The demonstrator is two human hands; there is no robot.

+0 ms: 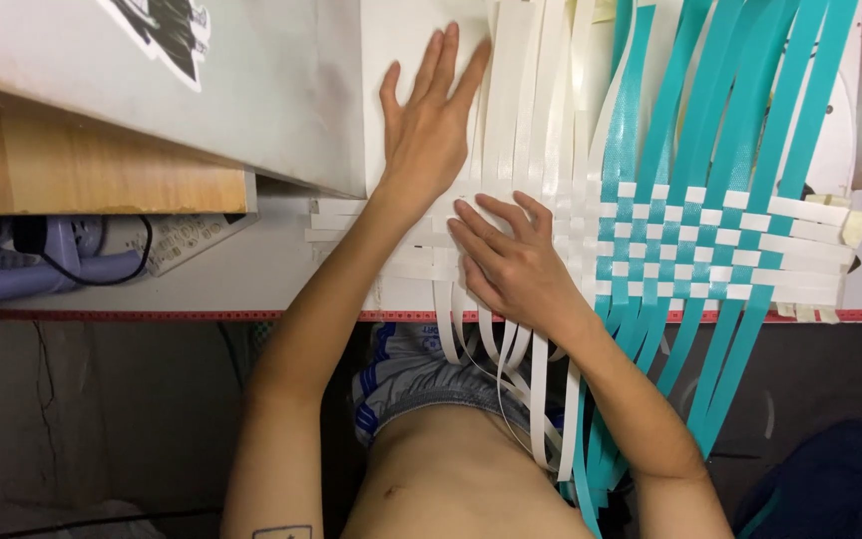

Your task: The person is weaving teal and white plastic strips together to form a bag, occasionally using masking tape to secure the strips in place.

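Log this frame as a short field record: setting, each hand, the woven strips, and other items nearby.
Setting: a white tabletop seen from a head camera looking down.
Left hand: flat, fingers spread, pressing on the white strips.
Right hand: palm down on the woven white section, fingers bent, touching the crossing strips.
Weave: teal strips run lengthwise, interlaced with white crosswise strips into a checkered band; loose ends hang over the table edge.
Tape: pieces hold the strip ends at the right edge.
Nearby: wooden board, white remote.
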